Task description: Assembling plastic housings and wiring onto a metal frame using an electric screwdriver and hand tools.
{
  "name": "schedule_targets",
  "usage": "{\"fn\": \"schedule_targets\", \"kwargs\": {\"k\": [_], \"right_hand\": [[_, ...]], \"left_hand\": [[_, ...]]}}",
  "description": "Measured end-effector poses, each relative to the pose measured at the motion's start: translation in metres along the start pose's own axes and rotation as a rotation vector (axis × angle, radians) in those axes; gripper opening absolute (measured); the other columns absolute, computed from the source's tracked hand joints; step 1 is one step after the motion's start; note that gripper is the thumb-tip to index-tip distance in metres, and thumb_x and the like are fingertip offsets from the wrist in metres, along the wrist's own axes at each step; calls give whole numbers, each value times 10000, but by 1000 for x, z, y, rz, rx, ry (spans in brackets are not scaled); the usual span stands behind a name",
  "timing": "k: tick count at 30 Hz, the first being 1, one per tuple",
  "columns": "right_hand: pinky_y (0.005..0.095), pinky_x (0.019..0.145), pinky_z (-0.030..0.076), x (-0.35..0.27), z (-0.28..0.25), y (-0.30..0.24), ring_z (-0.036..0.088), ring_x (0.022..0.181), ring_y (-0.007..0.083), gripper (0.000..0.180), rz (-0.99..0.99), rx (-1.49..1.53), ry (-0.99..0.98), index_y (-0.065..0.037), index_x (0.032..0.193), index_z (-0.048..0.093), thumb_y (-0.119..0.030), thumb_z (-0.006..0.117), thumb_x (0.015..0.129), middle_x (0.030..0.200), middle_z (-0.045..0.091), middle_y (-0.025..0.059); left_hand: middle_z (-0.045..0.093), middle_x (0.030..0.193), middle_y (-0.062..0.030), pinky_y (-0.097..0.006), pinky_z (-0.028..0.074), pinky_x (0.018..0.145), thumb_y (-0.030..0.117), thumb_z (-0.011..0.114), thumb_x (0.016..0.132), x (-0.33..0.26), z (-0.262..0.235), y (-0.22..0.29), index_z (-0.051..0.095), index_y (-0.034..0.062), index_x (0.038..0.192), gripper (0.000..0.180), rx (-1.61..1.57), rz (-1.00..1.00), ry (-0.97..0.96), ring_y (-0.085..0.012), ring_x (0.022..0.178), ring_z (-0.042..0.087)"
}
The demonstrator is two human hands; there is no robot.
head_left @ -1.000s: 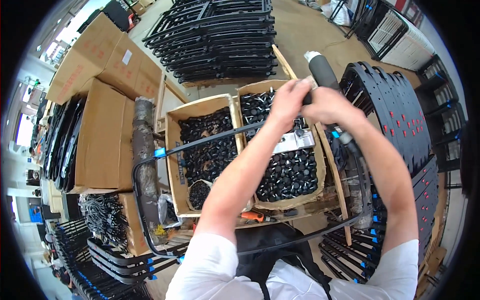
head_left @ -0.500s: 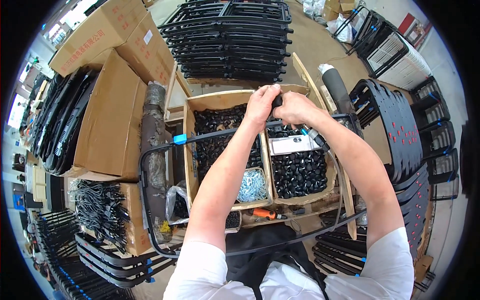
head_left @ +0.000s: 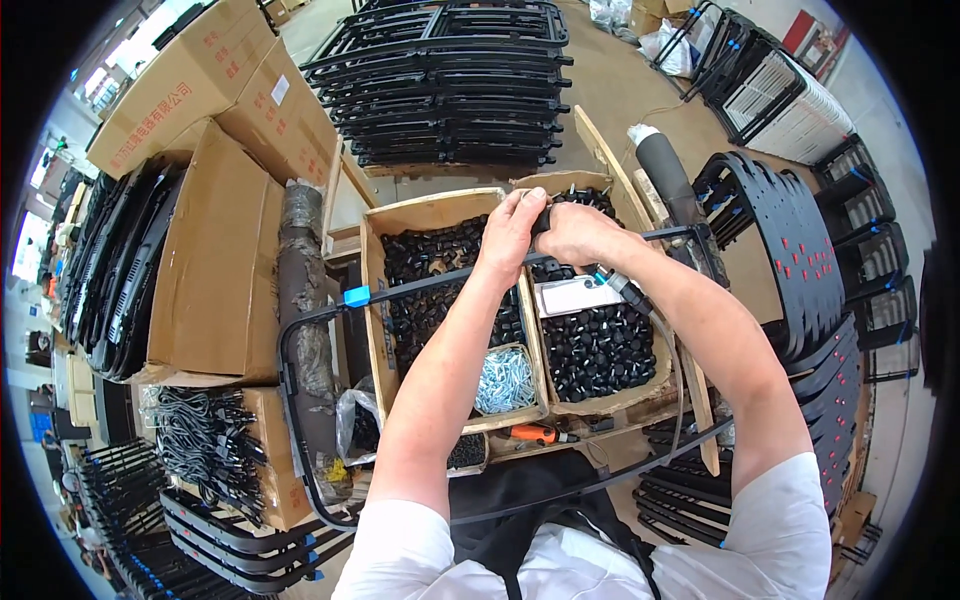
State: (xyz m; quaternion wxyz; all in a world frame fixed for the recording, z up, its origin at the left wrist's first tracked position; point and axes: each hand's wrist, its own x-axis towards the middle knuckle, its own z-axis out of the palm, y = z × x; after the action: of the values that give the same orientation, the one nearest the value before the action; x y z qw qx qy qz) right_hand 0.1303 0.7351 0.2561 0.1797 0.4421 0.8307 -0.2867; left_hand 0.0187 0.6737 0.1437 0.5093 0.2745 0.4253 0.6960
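A black tubular frame (head_left: 430, 272) with blue tape on it lies across the wooden bins in front of me. Over its far bar my two hands meet. My right hand (head_left: 580, 238) is closed around a black air screwdriver (head_left: 622, 290), whose hose end sticks out below the wrist. My left hand (head_left: 510, 235) is closed beside it, fingertips pinched at the dark front part of the tool; what they hold there is hidden. Below the hands, the bins hold black knob-like parts (head_left: 600, 350) and a small box of silvery screws (head_left: 505, 380).
A white phone-like slab (head_left: 575, 297) lies on the right bin's parts. An orange-and-black tool (head_left: 535, 433) rests at the near edge. Black frames (head_left: 440, 90) are stacked beyond. Cartons (head_left: 215, 260) and bundled black cables (head_left: 205, 440) stand left; dark perforated panels (head_left: 785, 260) stand right.
The whole view has shifted slightly. Both hands stay together over the frame's far bar with nearly the same grip, now a little lower and farther left in the picture.
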Motion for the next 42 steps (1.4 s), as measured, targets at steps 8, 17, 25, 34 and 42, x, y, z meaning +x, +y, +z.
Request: {"fn": "schedule_targets", "kwargs": {"k": [8,17,25,34,42], "right_hand": [[393,706,590,13,5,6,758,714,264,322,-24,3,-74,14,789,758,-276,624,830,711,741,155],[384,733,572,41,7,16,739,780,263,266,-47,96,-46,29,824,757,-180,684,677,816,769,150],[373,649,566,11,-2,3,725,719,243,217,-54,168,-3,27,794,744,-123,696,645,801,756,157],[442,680,585,-212,29,10,741,641,304,372,97,58,44,62,771,716,-294,634,842,689,719,186],[525,801,578,-347,159,61,728,846,473,453,250,39,-59,111,792,711,-337,653,813,830,704,331]], "left_hand": [[680,1049,-6,-297,480,904,355,683,1048,0,-9,-10,689,46,1152,326,3,-5,5,-104,966,587],[688,1025,-4,-293,491,862,325,680,1048,4,-7,-6,699,66,1130,272,-47,-15,-22,-105,930,598],[700,1044,-17,-315,536,834,335,693,1046,-10,4,18,692,65,1177,300,-159,-16,-107,-123,939,641],[639,1120,28,-265,468,962,335,706,1053,-150,67,23,640,67,1245,336,-47,-15,-467,-74,1045,553],[630,1089,14,-268,484,898,322,717,1047,-327,100,-48,623,40,1254,362,-207,-380,-575,-76,1000,551]]}}
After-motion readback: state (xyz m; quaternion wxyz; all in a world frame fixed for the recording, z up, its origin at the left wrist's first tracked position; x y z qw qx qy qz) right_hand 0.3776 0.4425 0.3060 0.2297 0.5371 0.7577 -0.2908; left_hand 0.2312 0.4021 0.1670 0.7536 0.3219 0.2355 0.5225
